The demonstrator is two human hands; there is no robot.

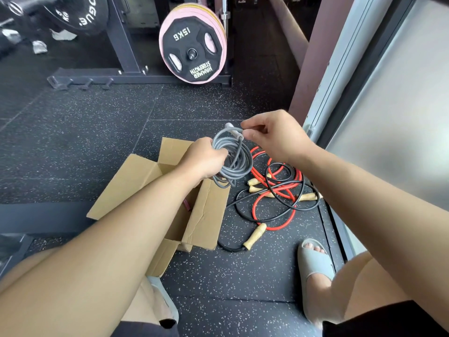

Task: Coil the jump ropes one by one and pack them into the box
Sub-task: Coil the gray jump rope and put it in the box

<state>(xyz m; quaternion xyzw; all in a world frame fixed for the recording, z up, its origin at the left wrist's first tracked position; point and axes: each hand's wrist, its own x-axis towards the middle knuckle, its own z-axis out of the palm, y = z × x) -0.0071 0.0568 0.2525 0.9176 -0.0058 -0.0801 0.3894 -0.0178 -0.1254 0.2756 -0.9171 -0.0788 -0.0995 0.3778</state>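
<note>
Grey jump rope [233, 156], coiled into several round loops, is held up off the floor and is seen over the right edge of the open brown cardboard box [206, 215]. Left hand [204, 161] is wrapped round the left side of the coil, fingers curled round the loops; a few strands are hung below the fist. Right hand [272, 135] is placed just right of the coil's top. Thumb and forefinger are pinched on the rope end right beside its pale grey plastic handle [233, 129], other fingers loosely curled. The handle is laid across the top of the coil.

The box is set on the black speckled rubber floor [97, 132], flaps folded out, partly hidden under the left forearm. A small reddish item is seen inside; what it is cannot be told.

Right of the box, a red jump rope [277, 228] and a black jump rope [279, 164] are seen tangled together on the floor, uncoiled, strands crossed. Several light wooden handles are mixed into the tangle. One wooden handle [255, 235] is attached to the black rope, near the box's near corner.

A foot in a grey slide sandal [313, 261] is planted on the floor near the tangle. Further back, a pink-rimmed black weight plate [192, 45] marked 15KG is hung on a black steel rack [145, 77].
</note>
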